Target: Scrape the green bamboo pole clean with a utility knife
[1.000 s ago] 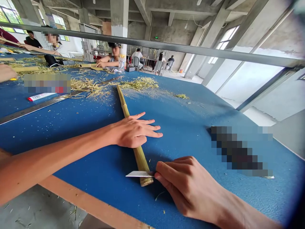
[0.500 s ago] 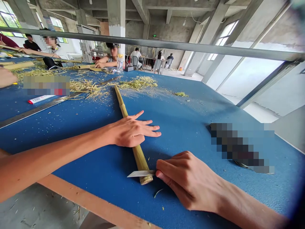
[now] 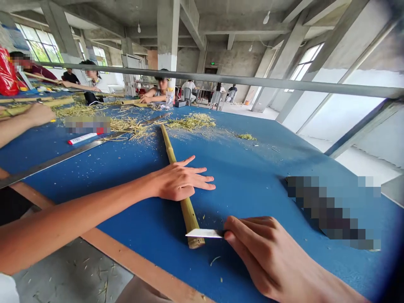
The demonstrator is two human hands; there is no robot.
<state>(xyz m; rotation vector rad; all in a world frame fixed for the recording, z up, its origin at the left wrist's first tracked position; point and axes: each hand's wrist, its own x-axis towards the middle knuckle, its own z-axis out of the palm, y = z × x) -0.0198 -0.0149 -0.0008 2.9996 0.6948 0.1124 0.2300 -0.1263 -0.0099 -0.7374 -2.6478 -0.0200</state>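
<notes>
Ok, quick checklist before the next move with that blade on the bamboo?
1. Left hand on the bamboo pole, fingers spread: ok.
2. Right hand closed on the base of the steel blade: ok.
3. Blade edge in contact with the pole's near end: cannot tell, the blade only crosses that end in this view.
4. Left hand apart from the blade, with a stretch of pole between them: ok.
5. Pole's near end lying on the blue tabletop, inside its edge: ok.
6. Co-worker's hand away from the pole, at the far left of the table: ok.
</notes>
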